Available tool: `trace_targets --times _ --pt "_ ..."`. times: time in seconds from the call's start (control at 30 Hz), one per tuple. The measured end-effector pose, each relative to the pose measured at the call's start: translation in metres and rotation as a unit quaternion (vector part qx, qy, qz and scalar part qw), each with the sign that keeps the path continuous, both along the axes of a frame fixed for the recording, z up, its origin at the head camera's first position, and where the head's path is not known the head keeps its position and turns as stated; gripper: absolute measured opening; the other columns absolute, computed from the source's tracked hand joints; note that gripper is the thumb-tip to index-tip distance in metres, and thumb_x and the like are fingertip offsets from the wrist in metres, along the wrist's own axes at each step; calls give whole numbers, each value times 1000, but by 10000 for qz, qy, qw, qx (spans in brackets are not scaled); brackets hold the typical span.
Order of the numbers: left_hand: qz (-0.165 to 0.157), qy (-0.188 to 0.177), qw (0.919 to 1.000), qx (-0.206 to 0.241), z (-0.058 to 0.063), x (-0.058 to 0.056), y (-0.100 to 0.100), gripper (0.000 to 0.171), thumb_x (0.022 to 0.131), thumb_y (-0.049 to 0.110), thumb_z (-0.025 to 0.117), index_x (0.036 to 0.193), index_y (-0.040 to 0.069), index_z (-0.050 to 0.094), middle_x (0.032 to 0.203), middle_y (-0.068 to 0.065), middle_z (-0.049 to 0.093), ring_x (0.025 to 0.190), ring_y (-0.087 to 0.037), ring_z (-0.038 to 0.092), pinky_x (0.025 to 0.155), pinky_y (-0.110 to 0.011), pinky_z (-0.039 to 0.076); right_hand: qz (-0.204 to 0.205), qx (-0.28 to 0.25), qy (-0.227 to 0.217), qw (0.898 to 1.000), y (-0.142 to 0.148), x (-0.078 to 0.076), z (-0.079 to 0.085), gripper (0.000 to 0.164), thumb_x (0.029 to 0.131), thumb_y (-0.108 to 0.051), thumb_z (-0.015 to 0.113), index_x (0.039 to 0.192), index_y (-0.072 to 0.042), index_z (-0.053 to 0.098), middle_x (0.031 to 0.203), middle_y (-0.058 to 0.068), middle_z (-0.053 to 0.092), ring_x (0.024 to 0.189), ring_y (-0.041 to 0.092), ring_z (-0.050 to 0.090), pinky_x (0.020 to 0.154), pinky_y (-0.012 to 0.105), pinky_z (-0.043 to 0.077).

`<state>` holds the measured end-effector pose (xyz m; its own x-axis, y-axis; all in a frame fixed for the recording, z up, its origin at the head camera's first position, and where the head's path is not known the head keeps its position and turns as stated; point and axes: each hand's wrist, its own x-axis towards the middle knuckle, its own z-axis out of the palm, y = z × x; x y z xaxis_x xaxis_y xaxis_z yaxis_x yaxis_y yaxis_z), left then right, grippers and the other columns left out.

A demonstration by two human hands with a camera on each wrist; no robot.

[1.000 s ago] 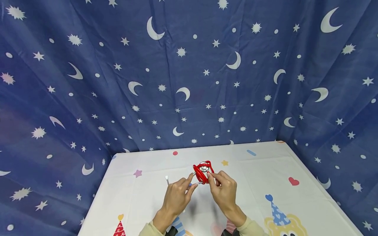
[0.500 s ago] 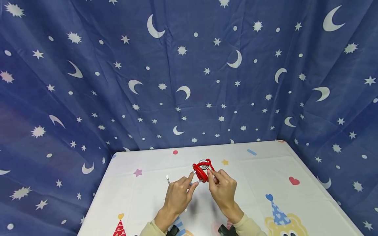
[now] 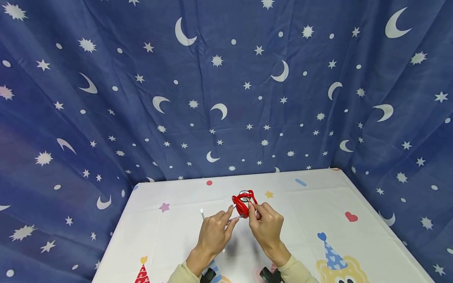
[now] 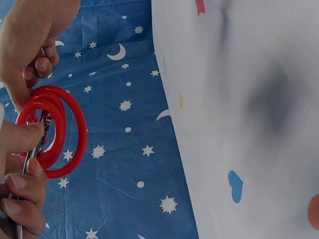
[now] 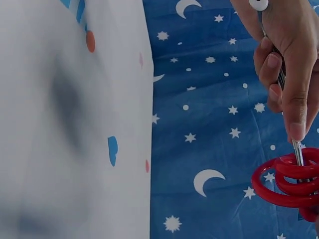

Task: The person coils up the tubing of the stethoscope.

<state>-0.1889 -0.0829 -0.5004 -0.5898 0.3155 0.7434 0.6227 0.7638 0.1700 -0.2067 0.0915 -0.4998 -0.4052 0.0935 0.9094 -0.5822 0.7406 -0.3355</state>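
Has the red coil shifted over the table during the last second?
No. The red coiled tubing stays just left of the yellow star print, held between the left hand and right hand.

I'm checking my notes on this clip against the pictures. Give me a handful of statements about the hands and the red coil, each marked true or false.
1. The left hand grips thin metal rods of the coiled red rubber stethoscope. True.
2. The right hand lies flat on the white party-print tablecloth. False: it is raised and holds the red coil.
3. The red tubing is stretched out straight. False: it is wound into several loops.
4. A dark blue cloth with moons and stars hangs behind the table. True.
5. A white earpiece tip shows beside the left hand. True.
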Motion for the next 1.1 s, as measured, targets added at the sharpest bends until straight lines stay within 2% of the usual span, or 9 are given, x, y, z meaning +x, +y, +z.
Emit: trace_targets --times 0.17,0.4,0.53,0.63,0.7,0.8,0.93,1.0,1.1 --pt "-36 120 9999 18 -1 -2 -2 38 81 25 80 111 3 74 67 3 68 50 -4 57 47 -19 44 108 122 -334 9993 1 2 3 10 75 -6 77 65 -3 74 50 -5 44 44 0 33 42 10 22" --pt "85 69 9999 -40 1 -1 2 36 84 26 78 112 4 73 64 5 64 47 -1 52 45 -17 41 -123 78 -467 9988 0 0 2 16 78 -9 76 63 -3 72 48 -4 44 43 0 33 41 13 23" --pt "97 51 9999 -112 1 -1 0 36 83 27 79 111 4 74 65 5 66 48 -1 52 46 -18 42 139 177 -451 9987 3 -2 0 13 76 -6 76 64 -3 72 50 -4 44 44 -1 33 42 11 23" --pt "6 -1 9999 -112 3 -1 -1 36 82 27 79 111 5 74 69 3 69 50 -3 57 48 -20 45 391 267 -442 9979 5 -3 0 9 75 -4 78 68 -2 74 52 -4 45 45 0 35 43 10 25" --pt "-68 -61 9999 -112 4 -1 -2 36 83 26 79 112 5 74 72 2 71 52 -3 59 49 -20 47 409 274 -427 9979 5 -2 1 7 75 -4 78 69 -2 74 53 -5 46 45 0 36 43 10 25" --pt "-118 -161 9997 -119 5 -1 -1 36 85 26 78 113 5 73 71 3 70 52 -1 57 49 -18 45 346 130 -433 9984 4 -2 1 6 75 -4 78 70 -2 75 52 -4 47 45 0 37 43 10 26" --pt "-82 -230 9997 -92 5 0 2 36 86 27 76 115 5 73 68 5 67 51 1 52 48 -16 42 385 -202 -410 9982 3 -2 0 4 75 -2 79 75 1 76 52 -2 52 45 4 43 44 11 33" --pt "-88 -260 9996 -61 5 0 2 36 86 27 76 115 5 73 68 5 68 51 1 52 48 -16 42 448 -279 -327 9981 2 -1 -2 7 74 1 80 79 2 76 52 -1 54 44 5 45 44 12 36" --pt "-149 -325 9993 -87 5 1 2 36 85 27 77 114 6 73 70 5 69 52 0 54 49 -17 43 403 -278 -279 9984 4 -2 -4 21 70 1 83 85 6 69 52 -1 54 43 4 44 43 12 36"
